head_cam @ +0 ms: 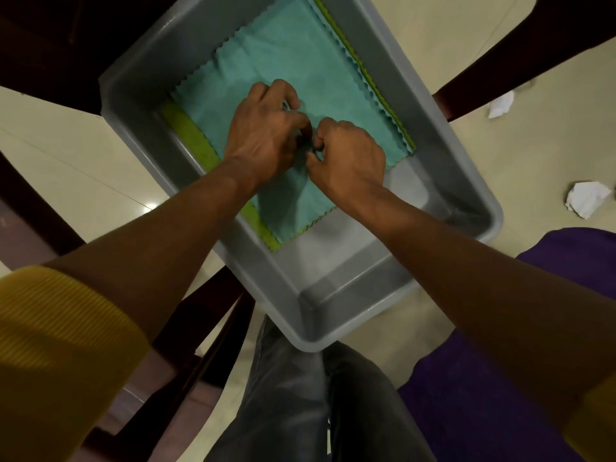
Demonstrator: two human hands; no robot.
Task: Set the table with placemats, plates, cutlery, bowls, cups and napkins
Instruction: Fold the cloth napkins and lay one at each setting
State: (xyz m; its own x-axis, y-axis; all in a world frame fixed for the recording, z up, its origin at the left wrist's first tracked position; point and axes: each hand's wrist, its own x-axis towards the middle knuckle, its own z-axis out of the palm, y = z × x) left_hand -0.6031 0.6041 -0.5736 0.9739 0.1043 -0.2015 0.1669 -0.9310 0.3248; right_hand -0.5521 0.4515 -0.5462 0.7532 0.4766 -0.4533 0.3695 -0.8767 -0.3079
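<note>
- A grey tub [333, 305] sits over the floor with a teal cloth [286, 58] lying flat inside, on top of a green cloth [196, 141].
- The left hand [263, 135] and right hand [350, 155] meet mid-cloth, each grip curled and pinching the teal cloth.
- Crumpled paper [586, 198] lies on the floor [66, 155].

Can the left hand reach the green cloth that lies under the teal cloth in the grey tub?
Probably yes. The green cloth shows as a bare strip beside the teal cloth, close to the left hand, and nothing covers that strip. The rest lies under the teal cloth.
</note>
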